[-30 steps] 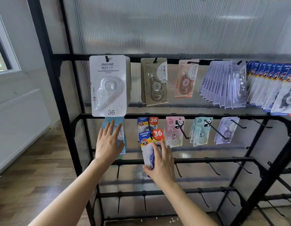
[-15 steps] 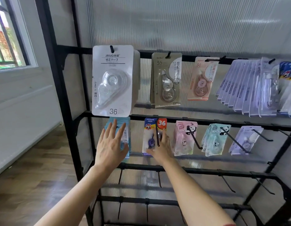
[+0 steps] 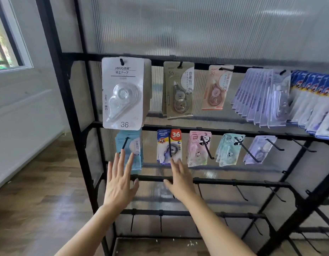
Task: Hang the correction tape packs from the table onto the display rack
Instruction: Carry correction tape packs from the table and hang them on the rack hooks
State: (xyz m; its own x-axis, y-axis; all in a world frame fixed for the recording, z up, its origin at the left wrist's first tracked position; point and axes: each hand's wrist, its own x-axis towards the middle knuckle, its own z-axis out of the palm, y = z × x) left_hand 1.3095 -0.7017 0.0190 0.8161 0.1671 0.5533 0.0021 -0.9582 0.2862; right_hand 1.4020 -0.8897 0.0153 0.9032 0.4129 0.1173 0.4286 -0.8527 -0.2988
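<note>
Correction tape packs [image 3: 261, 100] hang in two rows on the black metal display rack [image 3: 215, 181], all on its upper two rails. At the left end of the top rail we read "JINUO" and a large "36" on a big white card pack with a clear blister [image 3: 123, 93]. Beside it come an olive-grey pack [image 3: 178, 89] and a peach pack [image 3: 215, 87], each marked "36".

On the second rail, from the left, hang a pale blue pack [image 3: 135, 150], a blue-and-red pack [image 3: 169, 146] printed "JINUO", "PET" and "36", a pink bundle [image 3: 197, 148] and a mint-green bundle [image 3: 228, 150] both lettered "PANDA", and a lilac pack [image 3: 259, 150] whose writing is too small to read.

We hold both hands flat and spread, with nothing in them. Our left hand [image 3: 119, 183] has its fingertips over the lower part of the pale blue pack. Our right hand [image 3: 180, 180] reaches its fingertips to the bottom edge of the blue-and-red pack. We cannot tell whether either hand touches its pack.
</note>
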